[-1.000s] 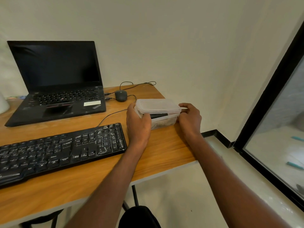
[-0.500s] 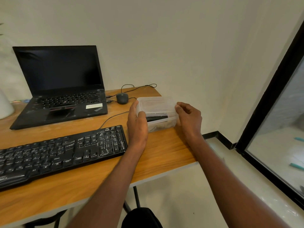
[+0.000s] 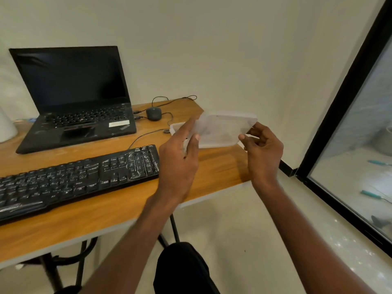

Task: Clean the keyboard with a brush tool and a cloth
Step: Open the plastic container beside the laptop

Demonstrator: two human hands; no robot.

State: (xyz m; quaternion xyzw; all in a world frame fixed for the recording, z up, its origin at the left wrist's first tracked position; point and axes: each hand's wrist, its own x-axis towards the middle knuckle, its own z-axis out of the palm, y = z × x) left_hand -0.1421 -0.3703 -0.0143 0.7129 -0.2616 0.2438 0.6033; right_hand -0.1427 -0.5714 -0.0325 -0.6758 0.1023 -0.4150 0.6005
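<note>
Both hands raised over right end of wooden surface (image 3: 118,211). Left hand (image 3: 180,162) and right hand (image 3: 262,149) pinch opposite ends of translucent lid (image 3: 220,130), lid tilted, motion-blurred. Container (image 3: 176,127) rim just visible behind left hand. Black keyboard (image 3: 76,179) at left, near front edge. Open laptop (image 3: 74,98) behind it, dark screen. Mouse (image 3: 153,113) beside laptop, cable looping.

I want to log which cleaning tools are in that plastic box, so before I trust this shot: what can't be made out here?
- Box contents: head view, hidden behind the lifted lid and left hand.
- Lid: motion-blurred; the right hand pinches its edge.
- Keyboard: left end cut off by the frame edge; legends too small.
- White object at far left: cut off, unidentifiable.
</note>
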